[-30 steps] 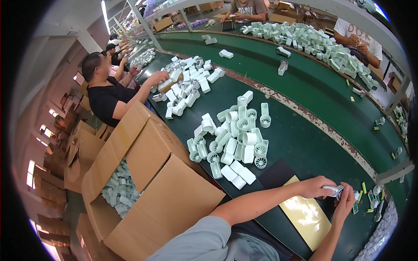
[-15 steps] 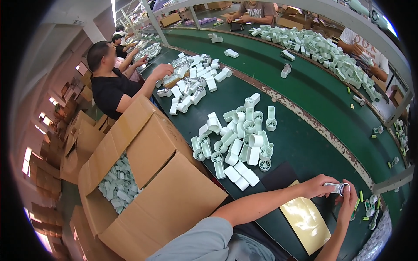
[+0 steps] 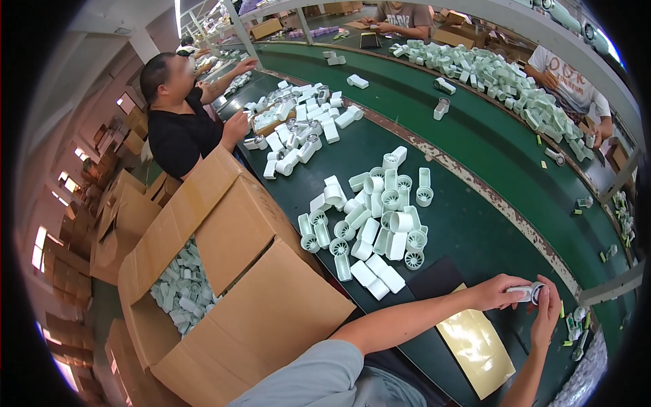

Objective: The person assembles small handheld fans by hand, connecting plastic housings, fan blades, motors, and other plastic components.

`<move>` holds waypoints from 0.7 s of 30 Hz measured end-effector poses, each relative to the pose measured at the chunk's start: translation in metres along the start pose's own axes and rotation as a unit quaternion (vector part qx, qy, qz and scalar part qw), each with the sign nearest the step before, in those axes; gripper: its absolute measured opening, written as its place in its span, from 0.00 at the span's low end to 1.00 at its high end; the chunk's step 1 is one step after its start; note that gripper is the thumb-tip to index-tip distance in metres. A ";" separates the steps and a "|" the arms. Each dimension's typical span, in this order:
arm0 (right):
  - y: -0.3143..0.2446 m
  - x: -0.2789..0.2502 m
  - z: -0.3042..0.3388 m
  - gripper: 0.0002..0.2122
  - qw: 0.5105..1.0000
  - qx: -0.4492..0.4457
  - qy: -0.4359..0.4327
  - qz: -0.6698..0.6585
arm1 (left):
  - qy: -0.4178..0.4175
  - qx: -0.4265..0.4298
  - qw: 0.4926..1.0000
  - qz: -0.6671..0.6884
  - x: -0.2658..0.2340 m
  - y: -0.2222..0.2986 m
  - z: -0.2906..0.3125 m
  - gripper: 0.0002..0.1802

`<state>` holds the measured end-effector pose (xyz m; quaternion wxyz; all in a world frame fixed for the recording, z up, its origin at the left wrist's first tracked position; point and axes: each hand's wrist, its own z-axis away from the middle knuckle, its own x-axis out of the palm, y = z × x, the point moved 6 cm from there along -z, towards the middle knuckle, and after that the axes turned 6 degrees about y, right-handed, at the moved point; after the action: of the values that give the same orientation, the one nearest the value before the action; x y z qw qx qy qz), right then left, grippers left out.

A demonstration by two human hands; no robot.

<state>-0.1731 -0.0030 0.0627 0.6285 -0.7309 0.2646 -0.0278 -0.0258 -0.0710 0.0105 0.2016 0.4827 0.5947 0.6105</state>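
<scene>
Both hands met on one small white plastic tube [image 3: 527,293] at the near right of the green table [image 3: 475,224]. The left hand [image 3: 495,293] had its fingers closed around the tube's body; the right hand [image 3: 548,315] was cupped against its grilled end. One gold sheet [image 3: 475,349] lay just below them. About two dozen matching tubes sat in a pile [image 3: 369,220] well to the left, beside one open cardboard box [image 3: 224,285] filled with more.

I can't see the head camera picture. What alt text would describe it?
Both hands, left hand and right hand, grip one small white plastic part above a green workbench. A heap of white parts lies ahead, and an open cardboard box stands to the left.
</scene>
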 end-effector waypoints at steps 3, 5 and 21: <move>0.006 -0.009 0.008 0.19 1.000 0.008 0.006 0.003 | 0.000 0.003 0.999 -0.032 0.008 -0.006 -0.003 0.27; 0.000 -0.019 0.013 0.16 0.999 -0.011 0.032 0.028 | 0.035 0.086 0.994 -0.059 0.013 -0.009 -0.010 0.26; 0.011 -0.007 -0.007 0.16 0.975 0.158 -0.052 -0.150 | 0.198 -0.006 0.980 -0.029 -0.020 -0.005 -0.007 0.40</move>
<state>-0.1856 -0.0077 0.0558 0.7379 -0.6538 0.1113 -0.1251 -0.0238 -0.0903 -0.0004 0.1006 0.3340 0.6326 0.6915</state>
